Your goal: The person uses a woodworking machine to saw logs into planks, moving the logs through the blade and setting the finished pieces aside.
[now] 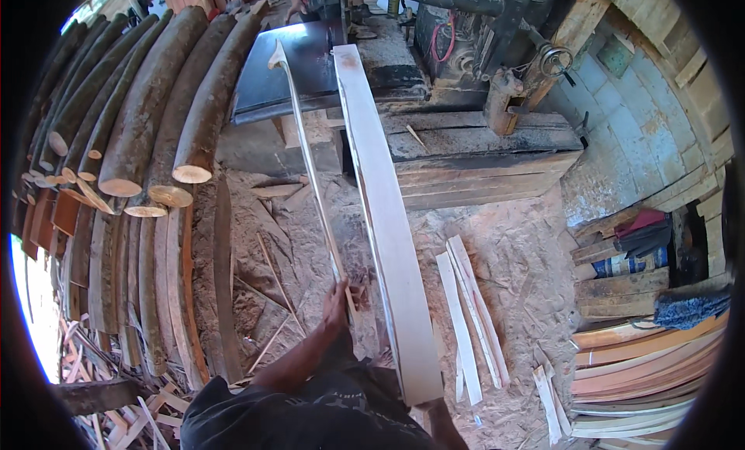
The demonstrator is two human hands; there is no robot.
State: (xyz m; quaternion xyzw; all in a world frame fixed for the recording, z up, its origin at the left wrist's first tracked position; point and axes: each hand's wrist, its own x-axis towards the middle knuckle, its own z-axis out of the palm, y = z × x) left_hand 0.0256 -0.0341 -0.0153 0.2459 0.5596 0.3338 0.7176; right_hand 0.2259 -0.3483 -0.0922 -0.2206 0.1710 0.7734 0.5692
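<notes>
My left hand (335,304) is closed around the near end of a long, thin strip of wood (306,151) with a ragged edge. The strip's far tip lies over the dark metal saw table (264,73). To its right stretches a long, pale sawn plank (392,217), its far end at the right part of that table. At the plank's near end, my right hand (437,413) holds it from below; the plank hides the fingers. Plank and strip lie apart, with a narrow gap between them.
Bark-covered logs (159,100) are stacked at left. Behind the table stands a large saw machine (473,42) with a handwheel (556,60); another person's hand (295,9) shows there. Offcuts (469,318) lie on the sawdust-covered floor. Sawn boards (652,364) are piled at right.
</notes>
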